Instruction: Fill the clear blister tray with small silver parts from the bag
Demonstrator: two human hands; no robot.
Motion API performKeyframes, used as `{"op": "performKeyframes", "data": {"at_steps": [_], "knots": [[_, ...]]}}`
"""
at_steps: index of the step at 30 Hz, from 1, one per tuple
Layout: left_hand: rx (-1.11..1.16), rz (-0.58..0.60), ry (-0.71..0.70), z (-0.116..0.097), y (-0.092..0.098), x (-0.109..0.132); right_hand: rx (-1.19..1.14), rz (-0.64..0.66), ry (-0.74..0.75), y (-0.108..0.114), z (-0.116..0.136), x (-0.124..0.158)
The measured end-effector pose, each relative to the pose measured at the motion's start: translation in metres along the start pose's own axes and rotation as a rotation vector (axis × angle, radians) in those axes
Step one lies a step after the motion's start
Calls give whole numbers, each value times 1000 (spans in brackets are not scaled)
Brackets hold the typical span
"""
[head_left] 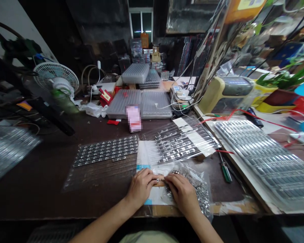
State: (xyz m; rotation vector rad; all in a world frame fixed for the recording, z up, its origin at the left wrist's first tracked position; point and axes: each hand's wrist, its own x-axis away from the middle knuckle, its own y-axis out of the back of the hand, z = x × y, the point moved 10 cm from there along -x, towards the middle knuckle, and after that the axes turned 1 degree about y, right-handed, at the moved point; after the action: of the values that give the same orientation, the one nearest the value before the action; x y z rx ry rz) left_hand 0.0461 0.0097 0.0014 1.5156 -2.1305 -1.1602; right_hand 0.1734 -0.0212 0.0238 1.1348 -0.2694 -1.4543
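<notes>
Head-worn view, forward and down

Loose parts [204, 199] shiny metal; bag [196, 173] clear glossy plastic.

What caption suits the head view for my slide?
Left hand and right hand close together at a small shiny piece, beside a plastic bag of metal parts on a cluttered table.

A white-framed window [141, 23] breaks the dark back wall [98, 20].
</notes>
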Motion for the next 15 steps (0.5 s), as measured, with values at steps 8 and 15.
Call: {"op": "performKeyframes", "data": {"at_steps": [8, 15], "knots": [[356, -176, 165, 30, 23, -5, 99, 44, -87, -21, 9, -12], [396, -155, 178, 35, 20, -5, 172, 51, -67, -23, 13, -7]]}}
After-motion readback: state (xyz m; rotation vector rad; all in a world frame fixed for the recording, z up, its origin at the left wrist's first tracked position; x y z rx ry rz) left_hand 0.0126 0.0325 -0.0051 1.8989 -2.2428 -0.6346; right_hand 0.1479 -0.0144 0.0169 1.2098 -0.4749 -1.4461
